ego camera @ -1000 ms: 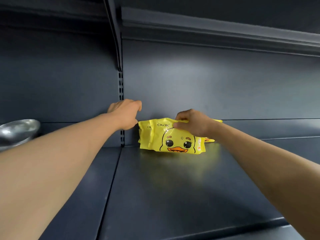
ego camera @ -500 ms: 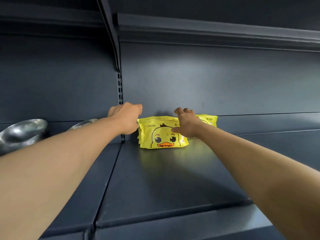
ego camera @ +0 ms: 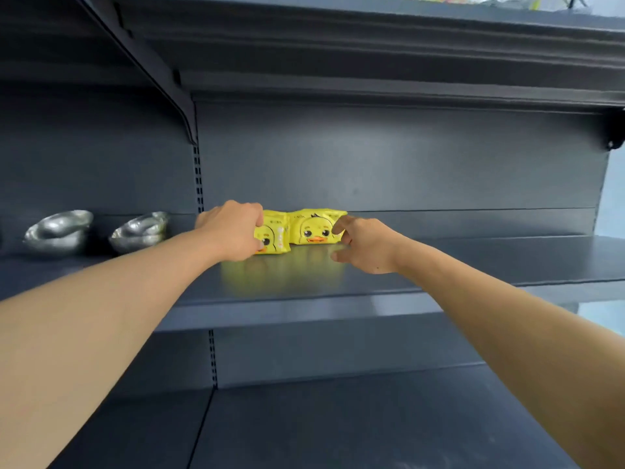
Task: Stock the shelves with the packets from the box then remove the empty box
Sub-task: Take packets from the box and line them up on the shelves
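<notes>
Dark grey metal shelf [ego camera: 473, 262] with a matching back panel [ego camera: 389, 164] and a slotted upright [ego camera: 198, 177]. Two yellow duck-print packets stand side by side at the rear of the shelf against the panel: the left packet [ego camera: 275, 236] and the right packet [ego camera: 313, 228]. The left hand [ego camera: 233, 231] grips the left packet, fingers curled over it. The right hand [ego camera: 363, 245] is relaxed and spread, its fingertips touching the right packet's edge. Two stacks of steel bowls [ego camera: 59, 230] [ego camera: 142, 230] sit in the neighbouring bay. A lower shelf [ego camera: 338, 421] lies beneath.
</notes>
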A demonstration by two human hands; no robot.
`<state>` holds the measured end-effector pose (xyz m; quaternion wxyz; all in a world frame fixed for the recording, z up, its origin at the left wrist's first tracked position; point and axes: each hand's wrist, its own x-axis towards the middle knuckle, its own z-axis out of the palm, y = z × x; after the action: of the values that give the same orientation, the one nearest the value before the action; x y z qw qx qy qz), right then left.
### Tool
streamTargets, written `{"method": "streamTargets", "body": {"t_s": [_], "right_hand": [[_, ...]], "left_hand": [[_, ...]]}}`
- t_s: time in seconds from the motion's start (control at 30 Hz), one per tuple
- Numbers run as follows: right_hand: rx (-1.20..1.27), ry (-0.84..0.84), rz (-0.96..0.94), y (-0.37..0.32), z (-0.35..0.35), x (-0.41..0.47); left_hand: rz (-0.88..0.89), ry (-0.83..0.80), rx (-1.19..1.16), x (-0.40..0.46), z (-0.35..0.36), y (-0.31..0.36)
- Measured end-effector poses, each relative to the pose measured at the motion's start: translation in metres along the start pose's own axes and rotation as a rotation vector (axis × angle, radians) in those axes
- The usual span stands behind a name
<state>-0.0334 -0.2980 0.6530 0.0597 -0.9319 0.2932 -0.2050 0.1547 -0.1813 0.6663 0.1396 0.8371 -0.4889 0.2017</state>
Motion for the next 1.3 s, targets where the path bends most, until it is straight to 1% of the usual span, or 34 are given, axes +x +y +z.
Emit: {"method": "streamTargets", "body": {"t_s": [0.1,0.2,0.33,0.43,0.83,1.07,1.17,1.3], "right_hand": [[-0.011,-0.015,-0.068,0.005,-0.004,-0.045],[0.039,-0.034,-0.105,0.008,0.003,-0.085],[0.11,-0.113,-0.084,0.016,0.029,-0.129],[0.152,-0.191,-0.049,0.022,0.057,-0.158],[0.181,-0.537,0.148,0.043,0.214,-0.251],[0.164,-0.745,0.272,0.054,0.326,-0.31],[0.148,-0.824,0.323,0.066,0.367,-0.334],[0.132,-0.885,0.387,0.088,0.415,-0.359]], "left_hand": [[0.003,-0.027,-0.061,-0.038,-0.005,0.029],[0.009,-0.076,-0.13,-0.079,-0.002,0.054],[0.007,-0.195,-0.209,-0.127,0.024,0.074],[0.013,-0.295,-0.221,-0.161,0.054,0.079],[-0.041,-0.692,-0.252,-0.287,0.201,0.058],[-0.064,-0.934,-0.257,-0.368,0.298,0.027],[-0.082,-1.011,-0.262,-0.396,0.335,0.014],[-0.13,-1.092,-0.249,-0.425,0.378,0.004]]}}
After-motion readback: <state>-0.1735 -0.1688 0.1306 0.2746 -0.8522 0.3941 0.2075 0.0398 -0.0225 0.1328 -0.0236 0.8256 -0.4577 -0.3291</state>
